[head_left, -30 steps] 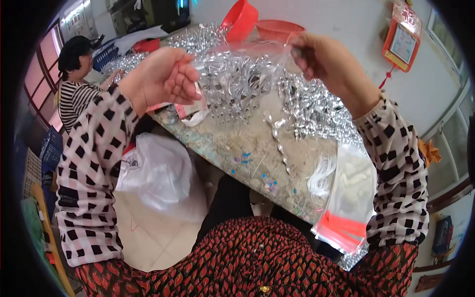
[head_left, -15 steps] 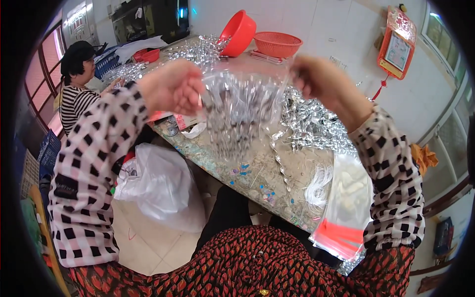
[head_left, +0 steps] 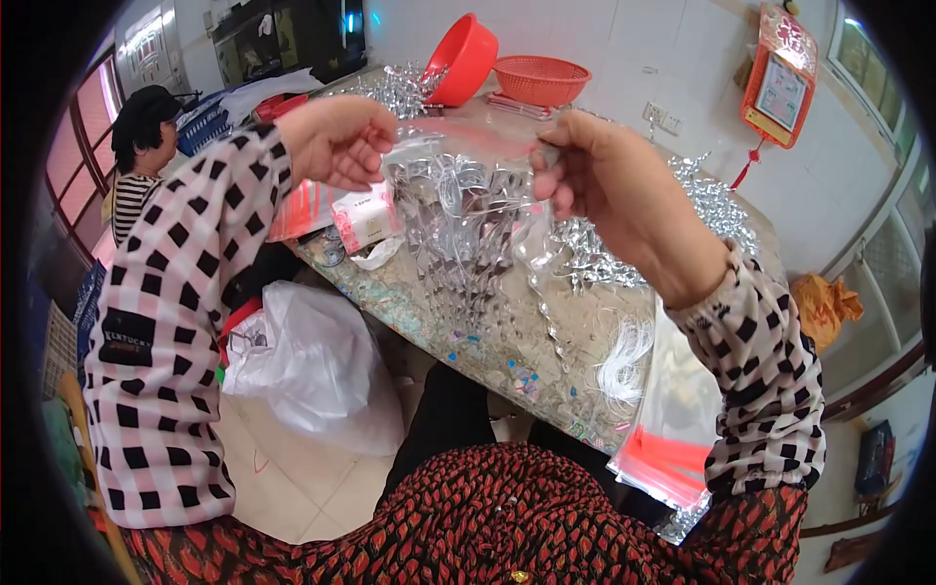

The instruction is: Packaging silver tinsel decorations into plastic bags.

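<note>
A clear plastic bag hangs over the table between my hands, with a reddish band along its top. Silver spiral strips and thin pale strings fill it. My left hand is closed at the bag's upper left corner. On the other side my right hand pinches the upper right corner between thumb and fingers. One loose silver spiral strip lies on the tabletop right of the bag. Behind my right hand spreads a pile of silver spirals.
Flat clear bags with red ends and a white string bundle lie at the table's right front. A red basin and red basket stand behind. A white sack sits below left; a co-worker is far left.
My right hand has moved left, closer to my left hand. The bag's swinging blur has lessened, and its red top band shows more plainly.
</note>
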A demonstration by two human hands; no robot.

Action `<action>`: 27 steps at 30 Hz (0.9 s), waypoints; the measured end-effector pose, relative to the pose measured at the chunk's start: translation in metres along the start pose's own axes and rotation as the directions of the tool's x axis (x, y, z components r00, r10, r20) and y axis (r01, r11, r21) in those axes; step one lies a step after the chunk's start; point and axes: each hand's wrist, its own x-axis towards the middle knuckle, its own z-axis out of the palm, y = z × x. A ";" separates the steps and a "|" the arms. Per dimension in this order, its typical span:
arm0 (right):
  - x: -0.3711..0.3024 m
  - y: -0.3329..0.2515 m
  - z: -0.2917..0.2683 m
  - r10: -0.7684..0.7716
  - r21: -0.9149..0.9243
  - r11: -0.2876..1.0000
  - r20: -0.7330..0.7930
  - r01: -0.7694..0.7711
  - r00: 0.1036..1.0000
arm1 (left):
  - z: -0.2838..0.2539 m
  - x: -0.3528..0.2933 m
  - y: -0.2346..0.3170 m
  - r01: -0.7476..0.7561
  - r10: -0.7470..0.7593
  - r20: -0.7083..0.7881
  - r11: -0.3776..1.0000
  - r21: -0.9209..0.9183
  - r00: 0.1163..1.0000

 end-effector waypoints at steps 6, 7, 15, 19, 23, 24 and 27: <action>-0.036 -0.004 0.019 0.029 -0.201 0.975 0.551 0.099 0.834 | 0.029 -0.019 0.024 -0.241 0.257 0.015 0.882 0.404 0.966; -0.027 -0.004 0.001 -0.092 -0.077 0.986 0.488 0.148 0.868 | 0.039 -0.015 0.033 -0.347 0.340 0.098 0.826 0.444 0.935; 0.052 0.069 -0.026 -0.442 -0.202 0.864 0.134 0.462 0.887 | 0.059 -0.053 0.045 -0.578 0.531 0.292 0.522 0.627 0.796; 0.052 0.075 -0.008 -0.343 -0.064 0.925 0.284 0.374 0.895 | 0.058 -0.065 0.049 -0.606 0.571 0.301 0.473 0.639 0.763; 0.054 0.074 -0.002 -0.610 -0.421 0.655 0.196 0.627 0.768 | 0.048 -0.059 0.053 -0.669 0.618 0.332 0.456 0.587 0.713; 0.050 0.071 0.001 -0.609 -0.411 0.657 0.205 0.633 0.766 | 0.043 -0.060 0.052 -0.769 0.718 0.308 0.494 0.406 0.624; 0.047 0.061 0.008 -0.718 -0.320 0.678 -0.094 0.662 0.690 | 0.021 -0.089 0.049 -0.823 0.858 0.056 0.468 0.322 0.511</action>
